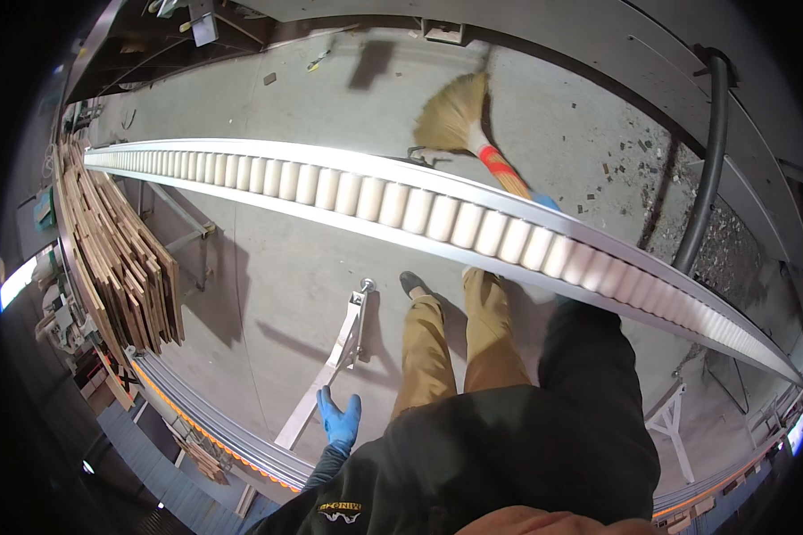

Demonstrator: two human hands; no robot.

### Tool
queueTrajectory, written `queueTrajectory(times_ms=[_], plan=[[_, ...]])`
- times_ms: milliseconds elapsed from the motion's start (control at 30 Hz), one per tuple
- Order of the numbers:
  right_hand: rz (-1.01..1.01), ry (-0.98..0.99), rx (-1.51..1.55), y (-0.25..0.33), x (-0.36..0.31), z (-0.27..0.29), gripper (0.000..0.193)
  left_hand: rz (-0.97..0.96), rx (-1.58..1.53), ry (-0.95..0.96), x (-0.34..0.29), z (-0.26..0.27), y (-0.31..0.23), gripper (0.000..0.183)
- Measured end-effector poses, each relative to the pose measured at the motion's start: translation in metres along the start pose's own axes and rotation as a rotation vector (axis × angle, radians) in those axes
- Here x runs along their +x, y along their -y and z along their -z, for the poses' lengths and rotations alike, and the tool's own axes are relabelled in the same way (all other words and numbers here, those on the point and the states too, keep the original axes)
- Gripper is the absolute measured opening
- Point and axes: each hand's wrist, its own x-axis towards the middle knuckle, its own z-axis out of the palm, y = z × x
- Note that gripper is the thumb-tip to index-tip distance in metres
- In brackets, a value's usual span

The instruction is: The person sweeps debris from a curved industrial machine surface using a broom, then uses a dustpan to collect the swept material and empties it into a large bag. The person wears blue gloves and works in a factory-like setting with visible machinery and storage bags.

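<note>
Head view: the right hand (545, 201), gloved in blue, shows only as a sliver past the far rail of the roller conveyor (370, 198); it seems closed round the handle of the broom (455, 111), though the rail hides most of its fingers; the broom lies ahead and to the left of that hand, red binding nearest, bristles fanned away from it. The left hand (339, 419), also in a blue glove, is wide and holding nothing, on the near side of the conveyor.

The step in hand looks like sweeping beyond the conveyor, with the right arm (584, 343) reaching beneath it; most of the debris (638, 169) lies to the right of the right hand, so a stroke at it would call for swinging the bristles across to that side, with the wrist kept low.

For edges, the conveyor sits just over the right arm and limits any lift; farther right of that hand, a black pipe (709, 169) bounds the swing; ahead and left of it, the floor (321, 102) offers wider room, with only a few scraps; just ahead of the left hand a white stand (339, 348) crosses its path; stacked boards (125, 259) stand well to its left.
</note>
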Motion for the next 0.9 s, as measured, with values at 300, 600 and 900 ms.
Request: queueTrajectory(times_ms=[300,600,900], plan=[[-0.363,-0.373,0.144,-0.242,-0.228,0.184,0.037,-0.739,-0.025,-0.281,0.023,0.055,-0.252,0.08],[-0.297,-0.545,0.444,-0.241,-0.248,0.188,0.041,-1.305,0.137,-0.479,-0.028,0.082,-0.51,0.069],[0.219,-0.274,0.291,-0.123,0.015,0.216,0.047,-1.259,0.153,-0.561,-0.025,0.064,-0.53,0.057]])
